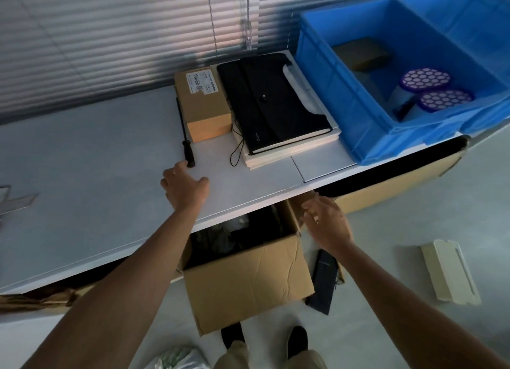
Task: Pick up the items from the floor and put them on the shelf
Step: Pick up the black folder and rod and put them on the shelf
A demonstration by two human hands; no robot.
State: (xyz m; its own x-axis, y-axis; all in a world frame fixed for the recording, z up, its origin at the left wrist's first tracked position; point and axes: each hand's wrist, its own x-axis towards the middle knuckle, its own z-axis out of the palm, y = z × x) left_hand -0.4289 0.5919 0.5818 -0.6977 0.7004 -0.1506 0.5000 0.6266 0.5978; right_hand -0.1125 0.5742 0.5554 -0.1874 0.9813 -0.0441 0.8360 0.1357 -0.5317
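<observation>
Both forearms reached forward from the camera; below them 2 items remained on the floor, a flat black pouch (323, 281) and a cream box (448, 272), beside an open cardboard box (248, 280). Empty, the right hand (327, 221) hovered with fingers loosely spread over the shelf (96, 180) edge. Farther out, the left hand (183, 187), palm down and half open, touched the butt of a black screwdriver (185, 136) lying on the shelf. Nudged carelessly, that round tool would probably roll off.
</observation>
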